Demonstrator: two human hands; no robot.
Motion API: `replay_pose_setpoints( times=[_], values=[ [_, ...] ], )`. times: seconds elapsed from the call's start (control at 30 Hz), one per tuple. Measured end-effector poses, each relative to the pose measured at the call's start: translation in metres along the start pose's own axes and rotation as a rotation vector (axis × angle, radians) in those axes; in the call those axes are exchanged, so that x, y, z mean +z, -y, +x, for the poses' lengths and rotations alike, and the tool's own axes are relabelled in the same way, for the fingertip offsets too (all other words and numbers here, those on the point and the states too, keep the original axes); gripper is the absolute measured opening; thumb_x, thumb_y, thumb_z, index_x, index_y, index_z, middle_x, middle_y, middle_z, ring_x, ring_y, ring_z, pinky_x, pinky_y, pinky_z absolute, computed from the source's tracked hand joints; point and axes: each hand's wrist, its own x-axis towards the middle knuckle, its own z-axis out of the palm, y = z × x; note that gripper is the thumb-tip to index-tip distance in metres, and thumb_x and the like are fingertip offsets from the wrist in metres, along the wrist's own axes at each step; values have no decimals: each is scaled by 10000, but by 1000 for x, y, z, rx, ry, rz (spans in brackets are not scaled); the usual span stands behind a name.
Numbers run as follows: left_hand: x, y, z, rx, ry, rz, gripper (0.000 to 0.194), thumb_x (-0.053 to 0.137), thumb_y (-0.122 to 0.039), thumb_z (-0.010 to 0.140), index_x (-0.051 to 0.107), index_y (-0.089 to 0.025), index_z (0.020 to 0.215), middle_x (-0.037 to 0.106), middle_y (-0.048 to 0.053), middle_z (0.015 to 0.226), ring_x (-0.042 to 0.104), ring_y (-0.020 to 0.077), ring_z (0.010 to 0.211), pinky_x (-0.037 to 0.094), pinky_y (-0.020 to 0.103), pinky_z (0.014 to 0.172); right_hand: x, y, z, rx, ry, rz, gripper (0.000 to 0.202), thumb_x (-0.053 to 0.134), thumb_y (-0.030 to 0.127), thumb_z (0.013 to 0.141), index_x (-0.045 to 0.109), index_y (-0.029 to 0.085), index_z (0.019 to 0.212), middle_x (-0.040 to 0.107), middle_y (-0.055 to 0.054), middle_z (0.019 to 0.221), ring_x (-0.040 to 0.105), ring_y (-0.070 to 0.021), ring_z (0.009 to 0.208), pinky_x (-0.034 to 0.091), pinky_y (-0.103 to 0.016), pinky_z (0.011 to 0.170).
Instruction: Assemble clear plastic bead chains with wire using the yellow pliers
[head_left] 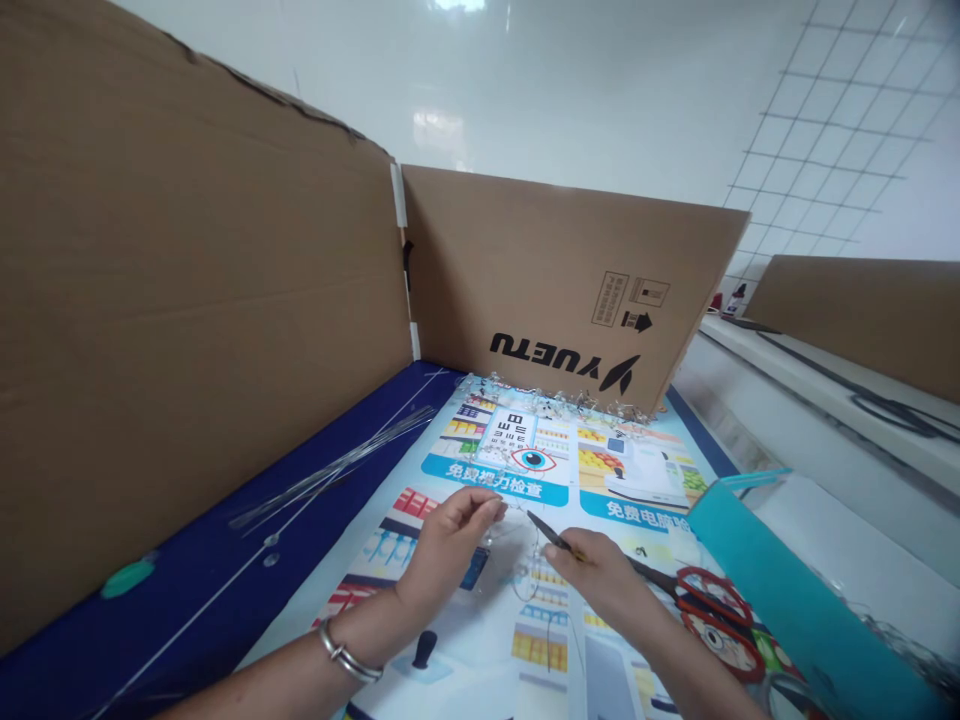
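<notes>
My left hand [469, 530] pinches a thin wire piece [514, 508] over the printed poster; its exact shape is too fine to make out. Closed around a dark pointed tool [547, 530], my right hand [596, 570] holds its tip close to that wire, just right of the left fingertips. Thin wire loops [529, 580] with small clear bits hang below, between the two hands. Red-handled scissors [716, 605] lie beside my right forearm. A silver bracelet [346, 655] circles my left wrist.
Cardboard panels [555, 280] stand at the left and back. Many small wire pieces [555, 403] line the poster's far edge. Clear strips [337, 465] and a green blob [127, 578] lie on the blue surface at left. At right is a teal box [787, 590] holding wire pieces.
</notes>
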Motion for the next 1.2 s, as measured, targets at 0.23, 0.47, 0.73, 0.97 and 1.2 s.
replay_pose_setpoints(
  times=[0.23,0.47,0.73,0.97,1.2],
  values=[
    [0,-3,0,-10,37,-6,162,501,-310,820,566,-163,795,589,16,773,531,137,758,405,241,706,7,7,-3,16,35,36,363,408,449,815,348,181,577,378,53,543,350,-77,530,222,-207,480],
    [-1,-7,0,-66,113,-79,146,523,-306,803,552,-172,854,550,-1,781,488,118,725,385,219,669,-4,7,-7,-15,-131,-293,301,436,431,825,470,193,644,525,27,651,454,-103,597,243,-216,523],
    [-5,-2,5,-39,158,-45,94,434,-225,830,504,-182,875,513,-14,729,476,116,703,369,225,663,-36,8,-11,-263,-308,-812,144,474,327,839,563,215,826,553,-25,775,486,-172,749,272,-273,626],
    [-6,4,7,-47,206,-19,103,420,-222,832,500,-184,885,512,-15,705,482,113,671,379,227,643,-44,6,-10,-509,-352,-1072,56,493,172,807,537,204,819,505,-18,718,424,-177,688,232,-310,616],
    [-3,7,5,-52,191,-21,99,438,-241,821,505,-179,861,520,-12,723,495,109,655,390,222,620,-39,12,-12,-581,-366,-1116,115,471,99,797,535,183,842,499,-28,726,417,-175,702,236,-320,621]
  ],
)
